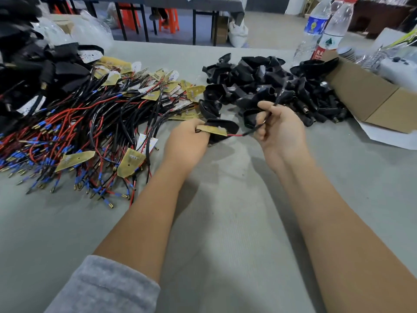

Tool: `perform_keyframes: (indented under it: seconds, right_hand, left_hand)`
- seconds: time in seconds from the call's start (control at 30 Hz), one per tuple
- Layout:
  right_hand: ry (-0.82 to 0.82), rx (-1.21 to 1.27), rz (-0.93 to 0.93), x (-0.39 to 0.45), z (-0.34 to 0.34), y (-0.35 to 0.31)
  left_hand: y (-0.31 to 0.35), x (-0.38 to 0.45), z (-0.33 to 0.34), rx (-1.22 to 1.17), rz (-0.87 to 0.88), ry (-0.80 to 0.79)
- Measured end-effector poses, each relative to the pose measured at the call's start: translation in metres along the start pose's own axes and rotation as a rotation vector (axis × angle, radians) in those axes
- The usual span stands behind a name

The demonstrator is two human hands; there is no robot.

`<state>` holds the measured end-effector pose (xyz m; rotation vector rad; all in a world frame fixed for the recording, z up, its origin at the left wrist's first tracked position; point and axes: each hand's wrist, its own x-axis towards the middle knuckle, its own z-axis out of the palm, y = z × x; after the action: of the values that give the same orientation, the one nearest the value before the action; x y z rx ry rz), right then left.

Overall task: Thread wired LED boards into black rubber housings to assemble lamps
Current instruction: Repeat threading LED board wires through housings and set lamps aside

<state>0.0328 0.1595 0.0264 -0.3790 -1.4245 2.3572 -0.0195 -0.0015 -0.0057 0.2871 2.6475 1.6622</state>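
My left hand (186, 140) grips a black rubber housing (225, 128) with a yellow LED board (212, 130) lying across its mouth. A red and black wire (242, 133) runs from the board to my right hand (278, 129), which pinches it and holds its free end up toward the housing pile. A heap of loose black rubber housings (266, 84) lies just beyond both hands. To the left spreads a big tangle of wired LED boards (90, 132) with red and black leads and blue-sleeved tips.
Finished black lamps (27, 71) are stacked at the far left. An open cardboard box (370, 98) sits at the right, with two water bottles (325, 30) behind it. The grey table cover (225, 222) stretches toward me.
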Motion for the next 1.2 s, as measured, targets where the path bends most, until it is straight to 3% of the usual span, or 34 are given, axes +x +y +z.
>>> perform_keyframes:
  seconds: [0.13, 0.23, 0.4, 0.57, 0.73, 1.0, 1.2]
  right_hand:
    - [-0.226, 0.031, 0.077, 0.0, -0.009, -0.01]
    - [-0.337, -0.204, 0.086, 0.0, -0.011, -0.012]
    - [-0.318, -0.721, -0.14, -0.003, -0.009, -0.007]
    - [-0.194, -0.833, -0.233, 0.001, -0.009, -0.011]
    - [-0.091, -1.287, -0.455, 0.002, -0.017, -0.011]
    - [-0.111, -1.608, -0.555, 0.002, -0.016, 0.016]
    - [-0.205, -1.611, -0.535, -0.002, -0.009, 0.025]
  left_hand:
    - [-0.002, 0.004, 0.001, -0.033, 0.008, 0.012]
    - [-0.003, 0.007, 0.001, -0.113, -0.017, 0.002]
    - [-0.003, 0.007, 0.0, -0.172, -0.016, -0.046]
    - [-0.005, 0.007, 0.0, -0.179, 0.0, -0.024]
    - [-0.005, 0.008, -0.002, -0.242, -0.019, -0.042]
    - [0.001, 0.004, -0.007, -0.469, -0.041, -0.079]
    - [0.003, 0.003, -0.007, -0.513, -0.051, 0.011]
